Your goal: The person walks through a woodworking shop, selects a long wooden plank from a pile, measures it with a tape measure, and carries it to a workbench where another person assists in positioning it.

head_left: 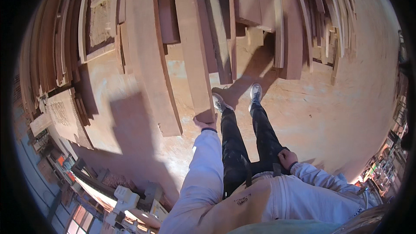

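Note:
A long reddish-brown wooden plank (195,52) stretches away from me, and my left hand (206,122) is closed around its near end. The left fingers are partly hidden by the plank end. My right hand (287,159) is curled by my right hip, against my dark trousers. Whatever it may hold is hidden. Just left of the held plank lies a wider plank (149,56), its near end a little closer to me. A narrow pale-edged board (219,30) lies right of the held plank.
Several more boards (294,34) lie stacked ahead to the right, and others (56,39) line the far left. A flat wooden panel (67,112) rests at left. White-grey machinery (126,197) stands at lower left. My shoes (255,92) are on the dusty floor (338,104), near the board ends.

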{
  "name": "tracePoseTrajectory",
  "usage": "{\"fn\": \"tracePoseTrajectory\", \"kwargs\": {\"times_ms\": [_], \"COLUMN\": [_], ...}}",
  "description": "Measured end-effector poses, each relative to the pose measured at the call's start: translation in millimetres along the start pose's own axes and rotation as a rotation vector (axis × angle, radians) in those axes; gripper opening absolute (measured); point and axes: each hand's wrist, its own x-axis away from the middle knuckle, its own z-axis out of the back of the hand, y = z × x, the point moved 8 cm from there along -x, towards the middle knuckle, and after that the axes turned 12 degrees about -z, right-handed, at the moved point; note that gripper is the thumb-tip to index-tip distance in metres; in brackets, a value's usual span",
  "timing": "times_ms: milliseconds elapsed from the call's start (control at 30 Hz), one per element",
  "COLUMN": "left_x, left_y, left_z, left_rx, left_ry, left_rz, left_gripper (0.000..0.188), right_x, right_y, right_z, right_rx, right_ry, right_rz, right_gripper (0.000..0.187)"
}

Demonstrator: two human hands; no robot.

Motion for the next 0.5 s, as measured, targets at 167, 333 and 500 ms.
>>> {"fn": "tracePoseTrajectory", "kwargs": {"times_ms": [167,333,500], "left_x": [-8.3,2.9,3.3], "left_y": [-5.8,-12.1,-17.7], "left_z": [7.3,6.8,6.0], "left_rx": [0.042,0.074,0.082], "left_ry": [0.012,0.028,0.052], "left_rz": [0.006,0.006,0.045], "left_gripper": [0.064,0.067,0.064], "right_x": [-1.0,-2.5,-2.4], "right_y": [-4.9,-4.5,-16.4], "right_z": [0.6,-1.3,4.1], "right_rx": [0.029,0.076,0.128], "right_ry": [0.008,-0.012,-0.042], "right_rz": [0.009,-0.049,-0.078], "right_gripper": [0.022,0.025,0.028]}}
